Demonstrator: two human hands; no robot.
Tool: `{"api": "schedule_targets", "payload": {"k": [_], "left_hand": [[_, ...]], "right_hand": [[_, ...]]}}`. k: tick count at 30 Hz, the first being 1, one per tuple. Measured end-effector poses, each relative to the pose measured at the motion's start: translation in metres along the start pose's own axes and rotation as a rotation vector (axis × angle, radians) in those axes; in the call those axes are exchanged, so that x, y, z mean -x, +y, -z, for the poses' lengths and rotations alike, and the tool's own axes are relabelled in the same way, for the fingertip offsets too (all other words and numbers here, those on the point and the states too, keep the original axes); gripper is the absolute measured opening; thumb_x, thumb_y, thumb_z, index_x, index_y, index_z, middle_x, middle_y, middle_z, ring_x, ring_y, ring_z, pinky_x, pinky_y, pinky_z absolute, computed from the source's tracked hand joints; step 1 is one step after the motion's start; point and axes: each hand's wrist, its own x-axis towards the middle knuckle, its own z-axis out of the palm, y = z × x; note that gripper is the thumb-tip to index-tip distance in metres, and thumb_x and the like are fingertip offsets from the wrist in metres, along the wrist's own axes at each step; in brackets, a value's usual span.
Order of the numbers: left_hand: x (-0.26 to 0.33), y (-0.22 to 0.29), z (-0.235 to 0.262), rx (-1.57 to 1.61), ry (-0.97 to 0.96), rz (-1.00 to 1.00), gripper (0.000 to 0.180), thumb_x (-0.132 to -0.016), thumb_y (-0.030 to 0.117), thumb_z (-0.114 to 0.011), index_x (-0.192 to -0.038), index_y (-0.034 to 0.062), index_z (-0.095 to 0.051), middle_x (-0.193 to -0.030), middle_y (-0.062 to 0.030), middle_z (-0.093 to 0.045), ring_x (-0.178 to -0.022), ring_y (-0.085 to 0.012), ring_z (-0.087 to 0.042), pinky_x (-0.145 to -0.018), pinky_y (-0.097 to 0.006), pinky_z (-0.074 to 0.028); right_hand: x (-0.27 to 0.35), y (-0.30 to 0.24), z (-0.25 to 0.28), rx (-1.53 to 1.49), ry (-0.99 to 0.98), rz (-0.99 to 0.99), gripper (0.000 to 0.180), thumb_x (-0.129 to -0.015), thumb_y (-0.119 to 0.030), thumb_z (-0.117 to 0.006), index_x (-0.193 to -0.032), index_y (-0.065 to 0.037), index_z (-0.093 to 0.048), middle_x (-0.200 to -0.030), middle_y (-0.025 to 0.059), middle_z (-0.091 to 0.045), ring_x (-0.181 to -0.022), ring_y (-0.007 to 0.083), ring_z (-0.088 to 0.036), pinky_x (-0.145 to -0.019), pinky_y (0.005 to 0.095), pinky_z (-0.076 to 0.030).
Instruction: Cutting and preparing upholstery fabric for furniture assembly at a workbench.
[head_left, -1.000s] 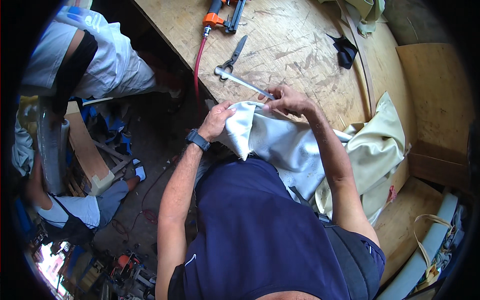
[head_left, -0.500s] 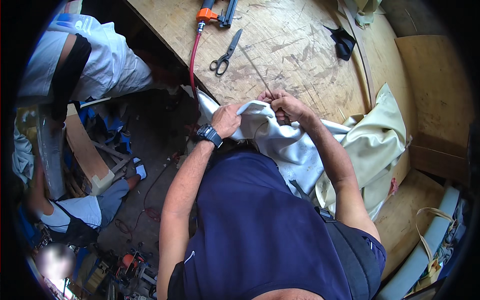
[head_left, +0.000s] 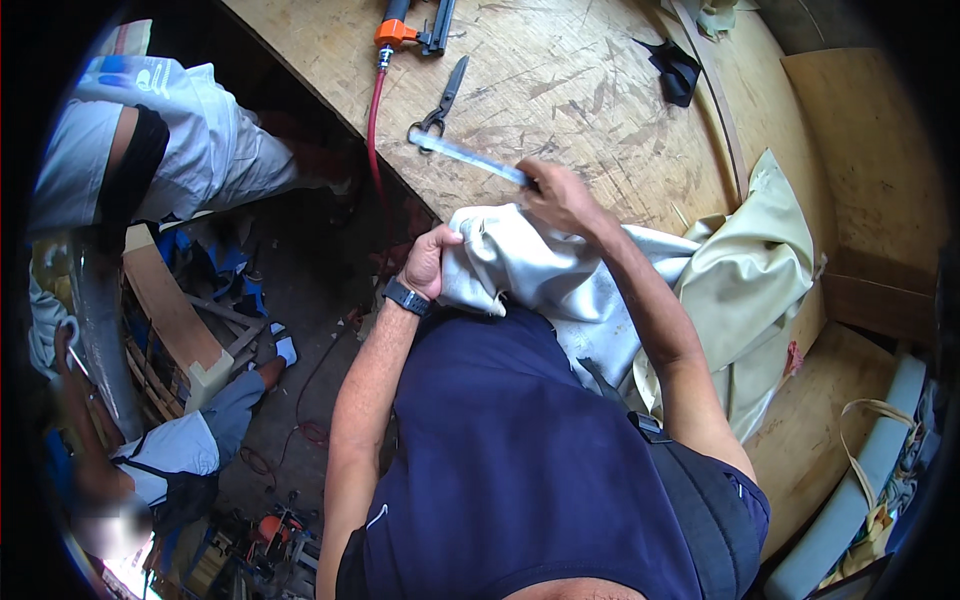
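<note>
My left hand (head_left: 428, 260) is closed on the left end of a bunched sheet of upholstery material (head_left: 585, 275). Its pale, whitish side faces up across my lap, and a cream, shiny part (head_left: 750, 265) spreads to the right. In my right hand (head_left: 562, 198) is a long, thin-bladed knife (head_left: 468, 156), raised over the table's near edge. The blade points left, slightly blurred, and its tip overlaps the handles of the scissors (head_left: 446, 105). Most of the knife's handle is hidden by my fingers.
On the scratched wooden table (head_left: 590, 90) lie an orange and black air gun (head_left: 398, 32) with a red hose (head_left: 375, 130), a black scrap (head_left: 675, 72) and a long thin strip (head_left: 715, 95). Two people work at left, near a wooden frame (head_left: 170, 295). A grey-blue roll (head_left: 850, 480) is at right.
The knife has swung from pointing away to pointing left as my right hand turned and lifted off the material. My left hand has shifted slightly down and left, still holding the material.
</note>
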Motion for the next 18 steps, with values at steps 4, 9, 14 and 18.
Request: {"api": "schedule_targets", "payload": {"k": [4,9,14,18], "left_hand": [[-0.011,0.009,0.007,-0.068,0.069,-0.019,0.049,-0.098,0.021,-0.054,-0.141,-0.0034,-0.059,-0.128,-0.0166,-0.073,-0.115,-0.0295,-0.071,-0.11,-0.046,-0.053],[-0.019,0.002,0.011,-0.044,0.119,-0.033,0.048,-0.099,0.022,-0.053,-0.14,-0.003,-0.06,-0.128,-0.0163,-0.073,-0.115,-0.0295,-0.071,-0.11,-0.046,-0.052],[-0.021,0.006,0.014,-0.027,0.011,-0.006,0.053,-0.098,0.025,-0.053,-0.141,-0.0051,-0.059,-0.13,-0.019,-0.073,-0.118,-0.032,-0.071,-0.111,-0.047,-0.051],[-0.023,0.004,0.018,0.053,0.0,0.01,0.054,-0.098,0.025,-0.052,-0.142,-0.0052,-0.058,-0.131,-0.0199,-0.072,-0.12,-0.0331,-0.07,-0.113,-0.047,-0.05]], "right_hand": [[0.044,-0.061,0.02,0.122,0.216,-0.074,0.022,-0.096,-0.012,-0.064,-0.115,-0.001,-0.069,-0.092,0.0162,-0.072,-0.08,0.0236,-0.068,-0.075,0.0382,-0.054],[0.076,-0.072,-0.009,0.017,0.086,-0.01,0.044,-0.087,-0.036,-0.084,-0.11,0.0,-0.072,-0.083,0.0184,-0.072,-0.078,0.031,-0.072,-0.075,0.0433,-0.056],[0.081,-0.049,-0.016,0.045,0.073,-0.193,0.034,-0.088,-0.028,-0.082,-0.103,0.001,-0.069,-0.086,0.0195,-0.074,-0.08,0.033,-0.074,-0.075,0.045,-0.056],[0.068,0.01,-0.03,-0.257,0.023,-0.02,0.018,-0.094,-0.008,-0.073,-0.108,0.003,-0.07,-0.08,0.0028,-0.068,-0.074,0.0131,-0.061,-0.069,0.0318,-0.051]]}}
